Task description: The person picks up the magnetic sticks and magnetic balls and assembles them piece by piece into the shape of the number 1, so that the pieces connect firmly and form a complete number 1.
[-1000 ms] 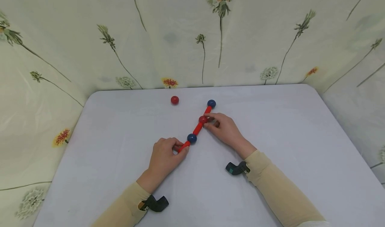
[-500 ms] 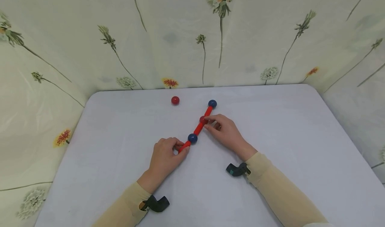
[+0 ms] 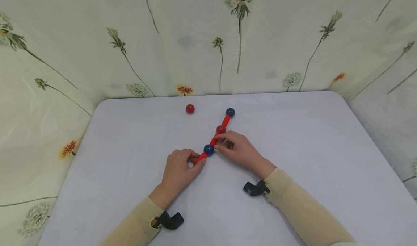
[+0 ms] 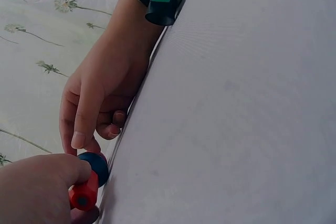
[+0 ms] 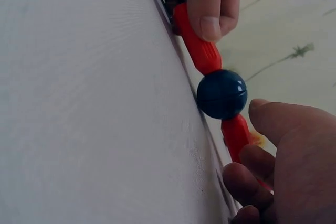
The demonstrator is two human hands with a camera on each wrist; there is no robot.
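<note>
A straight chain of red rods and balls slants across the table in the head view. From its far end come a blue ball (image 3: 230, 112), a red rod (image 3: 226, 120), a red ball (image 3: 221, 129), another red rod (image 3: 213, 141), a nearer blue ball (image 3: 209, 150) and an end rod (image 5: 198, 40). My left hand (image 3: 180, 168) pinches that end rod between thumb and fingers. Beside the nearer blue ball is my right hand (image 3: 241, 148), its thumb and fingers spread around the adjoining rod. In the right wrist view, the right thumb stands apart from the rod.
A loose red ball (image 3: 190, 108) lies near the far edge of the white table (image 3: 309, 137), left of the chain. Behind the table hangs a flower-printed cloth (image 3: 182, 50). Small black devices (image 3: 172, 221) sit at both sleeve cuffs.
My right hand has moved from the red ball in the chain down toward the nearer blue ball, uncovering the red ball. My left hand keeps its hold on the end rod.
</note>
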